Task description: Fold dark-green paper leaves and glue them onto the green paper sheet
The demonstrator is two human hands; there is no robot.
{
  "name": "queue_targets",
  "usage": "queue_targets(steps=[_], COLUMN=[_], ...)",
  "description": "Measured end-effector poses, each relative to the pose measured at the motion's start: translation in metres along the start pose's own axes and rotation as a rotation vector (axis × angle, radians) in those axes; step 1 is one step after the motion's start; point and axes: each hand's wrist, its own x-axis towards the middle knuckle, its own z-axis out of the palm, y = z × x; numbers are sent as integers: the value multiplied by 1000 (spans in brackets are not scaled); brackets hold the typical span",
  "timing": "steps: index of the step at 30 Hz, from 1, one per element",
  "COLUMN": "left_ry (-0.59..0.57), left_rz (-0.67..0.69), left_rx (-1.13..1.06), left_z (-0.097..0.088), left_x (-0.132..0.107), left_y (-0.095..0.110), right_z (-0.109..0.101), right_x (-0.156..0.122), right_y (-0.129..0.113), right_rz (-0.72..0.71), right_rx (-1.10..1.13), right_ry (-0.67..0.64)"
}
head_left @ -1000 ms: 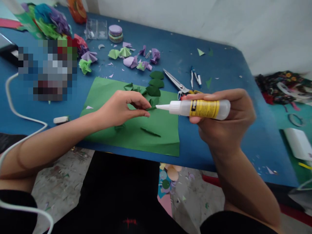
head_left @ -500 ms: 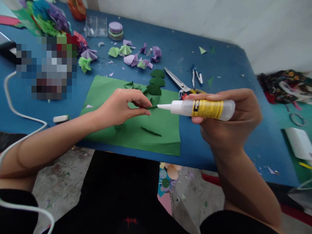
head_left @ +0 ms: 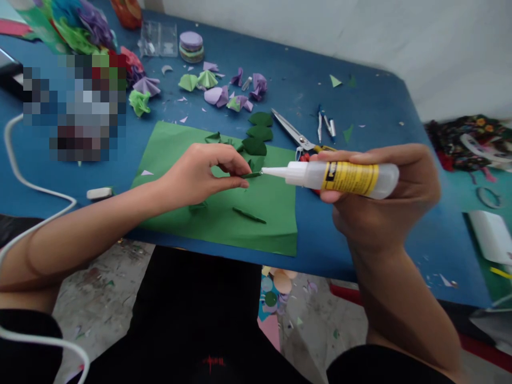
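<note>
While our left hand [head_left: 214, 172] is pinching the thin green piece [head_left: 253, 175], our right hand [head_left: 386, 216] is gripping the bottle [head_left: 352, 179], ideally squeezing sparingly.

Black short sleeves [head_left: 384, 368]; forearms [head_left: 100, 218] and hands [head_left: 204, 173] bare; black garment [head_left: 200, 309], small red marking [head_left: 214, 362] on it.

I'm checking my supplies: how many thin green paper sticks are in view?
2. One green stick is pinched in the left hand; a second stick lies on the green sheet. More may be hidden behind that hand.
</note>
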Motion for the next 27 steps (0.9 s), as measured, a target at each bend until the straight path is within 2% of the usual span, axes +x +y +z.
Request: queue_targets(steps=[7,13,18,23,27], left_ry=[4,5,-80,-143,-258], left_rz=[-74,-101,-115,-128,-149], left_rx=[-48,-80,-90,-95,-56], left_z=[0,-3,-12,-18,-20], left_x=[0,0,0,-1,-4], left_y=[1,1,3,3,0], right_z=[0,0,-3,-1,2], right_x=[-2,1,2,2,3], right_y=[-6,-6,-4,-1,2], right_rz=[54,27,81,49,68], right_rx=[-39,3,-55,35,66], right_ry=[21,23,-7,-60,-95])
